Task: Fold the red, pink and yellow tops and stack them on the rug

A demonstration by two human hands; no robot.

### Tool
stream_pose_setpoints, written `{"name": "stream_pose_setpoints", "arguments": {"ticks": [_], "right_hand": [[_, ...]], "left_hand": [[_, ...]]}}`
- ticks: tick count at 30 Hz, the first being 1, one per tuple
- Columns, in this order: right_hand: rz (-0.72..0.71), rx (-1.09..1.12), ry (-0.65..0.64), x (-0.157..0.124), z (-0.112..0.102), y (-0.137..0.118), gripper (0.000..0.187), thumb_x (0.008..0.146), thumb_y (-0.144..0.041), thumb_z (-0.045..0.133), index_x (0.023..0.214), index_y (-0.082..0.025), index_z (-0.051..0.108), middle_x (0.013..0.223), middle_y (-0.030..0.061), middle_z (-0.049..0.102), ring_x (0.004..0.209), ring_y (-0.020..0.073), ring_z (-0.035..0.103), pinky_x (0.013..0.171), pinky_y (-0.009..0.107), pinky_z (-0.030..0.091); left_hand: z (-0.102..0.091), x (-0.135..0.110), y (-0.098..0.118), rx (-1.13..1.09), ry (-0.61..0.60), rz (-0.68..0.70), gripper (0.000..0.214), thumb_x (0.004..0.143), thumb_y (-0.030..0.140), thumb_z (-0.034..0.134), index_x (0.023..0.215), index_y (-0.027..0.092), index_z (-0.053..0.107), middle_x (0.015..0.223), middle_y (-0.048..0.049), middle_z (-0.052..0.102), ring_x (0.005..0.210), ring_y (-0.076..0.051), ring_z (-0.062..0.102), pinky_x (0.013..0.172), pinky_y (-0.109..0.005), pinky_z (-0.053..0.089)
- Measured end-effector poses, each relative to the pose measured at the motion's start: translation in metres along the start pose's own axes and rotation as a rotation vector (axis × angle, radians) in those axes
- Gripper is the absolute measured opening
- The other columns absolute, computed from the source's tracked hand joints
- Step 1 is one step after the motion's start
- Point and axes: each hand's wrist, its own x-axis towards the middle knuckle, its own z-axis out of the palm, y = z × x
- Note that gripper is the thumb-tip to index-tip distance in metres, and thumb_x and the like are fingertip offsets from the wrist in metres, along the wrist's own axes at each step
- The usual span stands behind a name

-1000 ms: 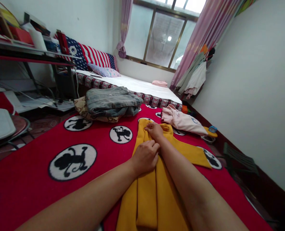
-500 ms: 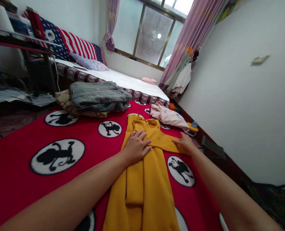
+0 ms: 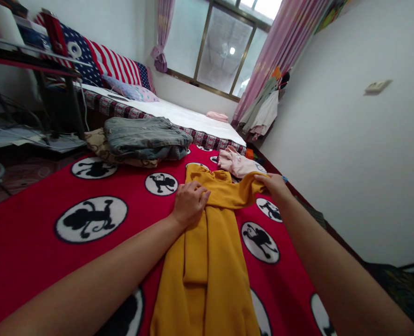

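Observation:
A mustard-yellow long-sleeved dress (image 3: 224,261) lies lengthwise on a red blanket (image 3: 130,261) printed with black monkeys in white circles. Its gathered neckline is at the far end, and one sleeve (image 3: 233,193) crosses over the upper part toward the right. My right hand (image 3: 275,184) pinches the end of that sleeve and holds it raised off the blanket. My left hand (image 3: 189,203) rests on the upper left of the dress, fingers slightly bent and laid over the cloth; their tips are partly hidden.
Folded jeans (image 3: 144,140) sit on a patterned cloth at the back left. A folded pink garment (image 3: 240,163) lies beyond the dress. Behind is a white-topped bed (image 3: 186,114); a cluttered desk (image 3: 28,65) stands left, a wall (image 3: 361,154) right.
My right hand has lifted the sleeve end and moved it slightly away from me. My left hand has slid a little left, its fingers less spread.

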Motion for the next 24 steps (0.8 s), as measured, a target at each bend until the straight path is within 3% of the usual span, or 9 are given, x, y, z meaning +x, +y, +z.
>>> {"name": "stream_pose_setpoints", "arguments": {"ticks": [2,4,6,9,14,19,24], "right_hand": [[-0.063,0.305,-0.268,-0.012,0.005,-0.028,0.031,0.083,-0.044,0.063,0.096,-0.016,0.065,0.083,0.0103,0.073,0.064,0.0189,0.069,0.058,0.029,0.055],[-0.113,0.471,-0.411,-0.026,0.016,-0.043,0.036,0.083,-0.049,0.062,0.099,-0.017,0.063,0.088,0.0109,0.073,0.068,0.0188,0.07,0.061,0.03,0.056],[-0.19,0.411,-0.316,-0.038,0.032,-0.043,0.036,0.082,-0.049,0.063,0.096,-0.016,0.064,0.088,0.0097,0.073,0.072,0.0195,0.07,0.067,0.032,0.056],[-0.377,0.193,-0.086,-0.053,0.064,-0.02,0.032,0.08,-0.045,0.064,0.092,-0.016,0.067,0.093,0.0102,0.072,0.088,0.023,0.068,0.083,0.038,0.053],[-0.553,0.061,0.037,-0.072,0.107,0.02,0.039,0.081,-0.047,0.06,0.103,-0.015,0.067,0.12,0.0157,0.063,0.116,0.0266,0.056,0.103,0.043,0.041],[-0.359,0.111,0.271,-0.062,0.104,0.035,0.043,0.086,-0.048,0.048,0.107,-0.013,0.063,0.114,0.0183,0.061,0.108,0.027,0.058,0.097,0.043,0.044],[-0.134,0.101,0.14,-0.048,0.098,0.044,0.05,0.075,-0.04,0.059,0.117,-0.014,0.057,0.095,0.012,0.069,0.084,0.0258,0.066,0.077,0.038,0.051]], "left_hand": [[-0.002,0.001,-0.003,-0.052,0.062,-0.02,0.03,0.097,0.035,0.042,0.108,0.019,0.064,0.112,-0.0078,0.063,0.105,-0.023,0.055,0.09,-0.036,0.038],[-0.003,0.001,-0.005,-0.093,0.103,-0.023,0.03,0.097,0.033,0.042,0.117,0.018,0.058,0.121,-0.0086,0.059,0.112,-0.023,0.052,0.094,-0.036,0.038],[-0.004,0.001,-0.006,-0.121,0.127,-0.011,0.031,0.097,0.032,0.041,0.12,0.017,0.055,0.126,-0.0094,0.057,0.117,-0.023,0.05,0.098,-0.036,0.037],[-0.003,0.001,-0.005,-0.124,0.11,0.017,0.032,0.097,0.032,0.041,0.122,0.019,0.056,0.13,-0.009,0.055,0.12,-0.023,0.048,0.099,-0.037,0.037],[0.004,0.0,-0.005,-0.07,0.011,0.05,0.025,0.091,0.035,0.053,0.109,0.022,0.065,0.129,-0.0081,0.055,0.121,-0.026,0.047,0.101,-0.042,0.037],[0.01,-0.001,-0.008,-0.05,-0.039,0.023,0.034,0.082,0.024,0.062,0.116,0.022,0.064,0.12,-0.0087,0.058,0.114,-0.025,0.052,0.095,-0.04,0.042],[0.013,0.003,-0.01,-0.106,-0.083,0.018,0.029,0.087,0.021,0.058,0.115,0.02,0.066,0.103,-0.0078,0.061,0.1,-0.022,0.057,0.089,-0.034,0.046]]}}
